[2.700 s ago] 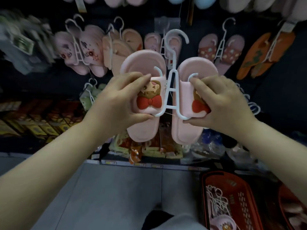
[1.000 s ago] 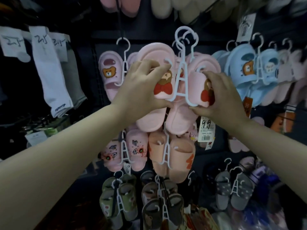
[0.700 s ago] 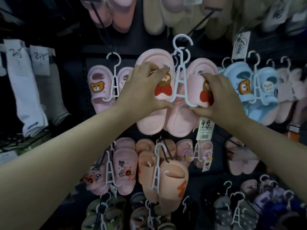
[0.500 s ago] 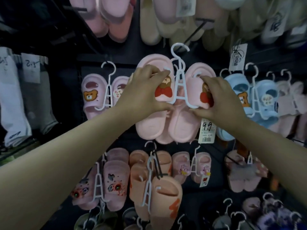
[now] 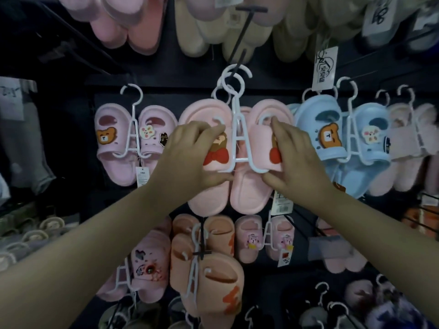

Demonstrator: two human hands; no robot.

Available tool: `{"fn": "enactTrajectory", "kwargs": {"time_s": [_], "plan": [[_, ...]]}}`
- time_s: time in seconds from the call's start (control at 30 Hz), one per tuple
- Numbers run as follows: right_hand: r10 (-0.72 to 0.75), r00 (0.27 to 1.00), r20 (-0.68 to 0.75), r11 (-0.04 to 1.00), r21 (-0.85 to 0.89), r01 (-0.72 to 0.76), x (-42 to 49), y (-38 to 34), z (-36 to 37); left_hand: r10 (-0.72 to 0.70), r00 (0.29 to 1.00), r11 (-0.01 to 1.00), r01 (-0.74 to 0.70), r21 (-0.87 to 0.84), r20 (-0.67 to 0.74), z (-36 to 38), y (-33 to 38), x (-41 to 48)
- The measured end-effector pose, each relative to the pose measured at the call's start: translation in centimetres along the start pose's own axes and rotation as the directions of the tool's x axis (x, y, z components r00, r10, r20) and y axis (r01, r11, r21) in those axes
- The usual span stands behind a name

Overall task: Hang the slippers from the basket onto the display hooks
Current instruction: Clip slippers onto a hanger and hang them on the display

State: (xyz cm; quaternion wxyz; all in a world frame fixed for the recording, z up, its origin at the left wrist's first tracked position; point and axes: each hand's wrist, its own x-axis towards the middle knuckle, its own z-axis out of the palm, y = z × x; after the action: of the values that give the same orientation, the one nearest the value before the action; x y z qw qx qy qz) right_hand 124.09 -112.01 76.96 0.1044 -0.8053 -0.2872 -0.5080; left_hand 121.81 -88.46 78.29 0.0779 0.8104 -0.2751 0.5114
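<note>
At the display wall, middle row: left hand (image 5: 190,157) grips the strap of the left slipper in the pink slipper pair (image 5: 250,193), fingers curled over the strap's top edge, thumb underneath. Right hand (image 5: 297,162) has the same hold on the right slipper's strap. Both hands are closed on the pair.

The pair is clipped on a white hanger (image 5: 237,131) and held up against the wall, heels hanging below the hands. The hanger's top loop sits right at the black display hook (image 5: 239,62), overlapping the loops of other hangers on it. Can't tell if the loop is over the rod or just in front of it.

My read: this is the seating step. To do it well:
- Lift evenly with both hands so the hanger doesn't tilt.
- Push the loop well back from the rod's end, then lower until the rod takes the weight.
- Loosen one hand, check it hangs, then loosen the other.
- Don't let the loop snag the neighbouring loops.

Tight spot: blue pair (image 5: 327,138) just beside on the right, pale pink bear pair (image 5: 114,143) on the left, price tag (image 5: 281,203) just below the right wrist. Basket not in view.
</note>
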Motion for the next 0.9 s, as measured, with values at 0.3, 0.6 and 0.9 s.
{"fn": "enactTrajectory", "kwargs": {"time_s": [0.3,0.6,0.9], "plan": [[-0.026,0.999,0.024,1.000,0.008,0.026,-2.5,-2.0,-1.2,-0.033,0.997,0.995,0.027,0.099,0.065,-2.3,1.9,-1.4],[0.042,0.989,0.144,0.998,0.034,-0.048,-7.6,-7.9,-8.9,-0.040,0.978,0.999,0.039,0.008,0.206,-8.8,8.0,-5.8],[0.130,0.932,0.339,0.991,-0.026,-0.129,-18.7,-16.2,-19.5,0.029,0.938,0.954,0.077,-0.291,0.345,-15.0,18.2,-15.1]]}}
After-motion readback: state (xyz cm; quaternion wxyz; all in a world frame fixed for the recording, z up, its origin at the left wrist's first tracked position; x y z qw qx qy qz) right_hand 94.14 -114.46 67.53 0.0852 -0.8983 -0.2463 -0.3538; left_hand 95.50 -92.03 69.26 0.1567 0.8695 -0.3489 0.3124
